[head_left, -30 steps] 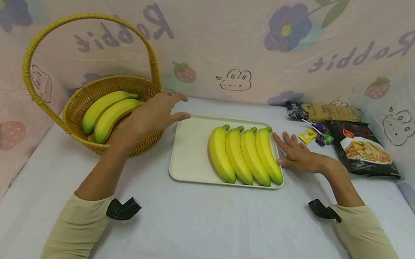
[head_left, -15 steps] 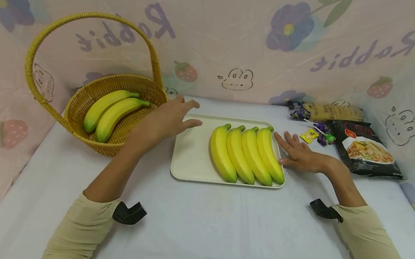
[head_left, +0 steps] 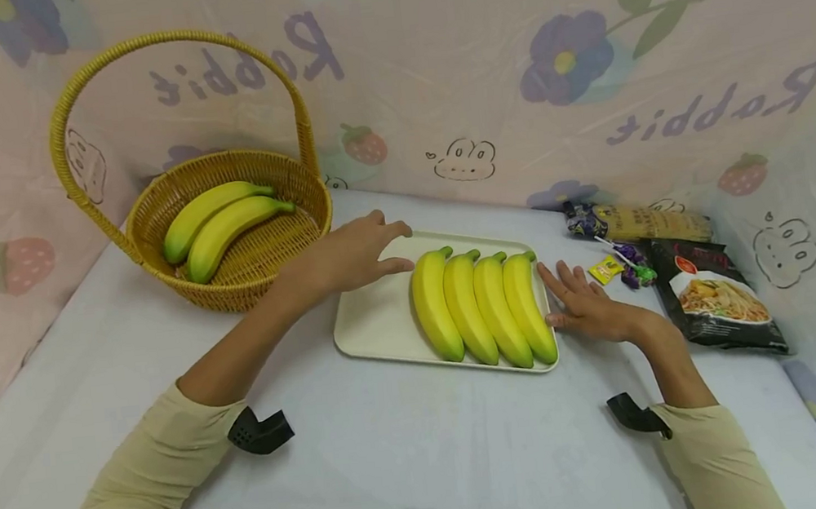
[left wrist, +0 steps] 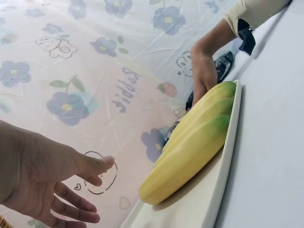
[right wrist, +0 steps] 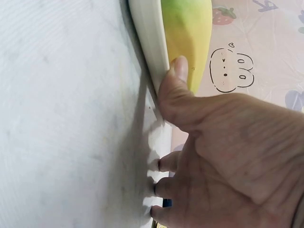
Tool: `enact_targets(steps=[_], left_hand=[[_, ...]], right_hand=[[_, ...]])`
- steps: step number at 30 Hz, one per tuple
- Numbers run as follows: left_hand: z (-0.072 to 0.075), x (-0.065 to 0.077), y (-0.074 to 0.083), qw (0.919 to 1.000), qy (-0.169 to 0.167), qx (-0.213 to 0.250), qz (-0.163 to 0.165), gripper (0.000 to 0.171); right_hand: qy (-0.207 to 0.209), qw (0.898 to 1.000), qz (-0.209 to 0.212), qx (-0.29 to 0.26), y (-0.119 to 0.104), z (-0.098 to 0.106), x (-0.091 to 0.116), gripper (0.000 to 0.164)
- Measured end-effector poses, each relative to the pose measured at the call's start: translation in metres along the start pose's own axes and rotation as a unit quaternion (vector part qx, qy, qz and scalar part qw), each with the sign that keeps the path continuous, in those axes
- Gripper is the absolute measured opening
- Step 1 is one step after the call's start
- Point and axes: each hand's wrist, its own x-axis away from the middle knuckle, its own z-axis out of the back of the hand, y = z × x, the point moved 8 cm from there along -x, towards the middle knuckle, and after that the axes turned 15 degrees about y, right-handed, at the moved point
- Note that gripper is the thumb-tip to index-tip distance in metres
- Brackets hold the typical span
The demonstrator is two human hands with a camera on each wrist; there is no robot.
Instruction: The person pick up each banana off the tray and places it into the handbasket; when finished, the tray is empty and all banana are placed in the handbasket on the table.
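Note:
Several yellow bananas point(head_left: 466, 306) with green ends lie side by side on the right part of a cream tray point(head_left: 373, 319). My left hand point(head_left: 352, 253) is over the tray's back left, fingers spread and nothing in them. Its thumb and fingertips point at the leftmost banana; the left wrist view shows a gap between that hand point(left wrist: 42, 175) and the fruit. My right hand point(head_left: 590, 306) lies at the tray's right edge with fingers extended. In the right wrist view its thumb point(right wrist: 178, 83) rests at the rim, close by a banana point(right wrist: 190, 35).
A wicker basket point(head_left: 235, 298) with a tall handle stands at the back left, two bananas point(head_left: 229, 235) inside. At right lie a yellow candy packet point(head_left: 605, 270), lollipops point(head_left: 633, 264), a long noodle pack point(head_left: 648, 223) and a black noodle bag point(head_left: 718, 298). A printed curtain point(head_left: 392, 84) hangs behind.
My left hand has moved away from beside the basket, rightward and nearer to me, over the tray's left part towards the bananas. The right hand and the bananas have stayed in place.

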Motion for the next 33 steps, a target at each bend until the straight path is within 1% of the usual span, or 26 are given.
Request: enact_targets(steps=[3,9,12,15,20,23,28,33], left_hand=[[-0.005,0.000,0.005,0.9999,-0.013,0.002,-0.007,0.059],[-0.013,0.000,0.014,0.9994,-0.026,0.014,-0.016,0.060],[-0.020,0.002,0.016,0.9989,-0.037,0.021,-0.017,0.061],[-0.026,0.003,0.017,0.9986,-0.043,0.024,-0.020,0.061],[-0.036,0.004,0.021,0.9982,-0.052,0.015,-0.025,0.062],[-0.040,0.005,0.023,0.9979,-0.056,0.012,-0.029,0.062],[-0.044,0.005,0.027,0.9974,-0.058,0.011,-0.042,0.059],[-0.051,0.008,0.027,0.9964,-0.071,0.012,-0.046,0.056]], right_hand=[[0.000,1.000,0.001,0.006,0.001,0.001,0.001,0.095],[0.004,1.000,0.003,0.000,0.002,0.002,0.001,0.095],[0.002,1.000,0.001,0.007,0.005,-0.001,0.000,0.094],[0.000,1.000,0.004,0.000,0.004,-0.001,0.000,0.095],[-0.002,1.000,0.000,-0.001,0.001,0.000,0.000,0.096],[-0.004,1.000,-0.006,0.006,0.003,0.000,0.000,0.095],[0.003,1.000,-0.001,0.001,0.003,0.002,0.001,0.094],[-0.003,1.000,-0.002,-0.004,0.003,0.000,-0.001,0.096]])
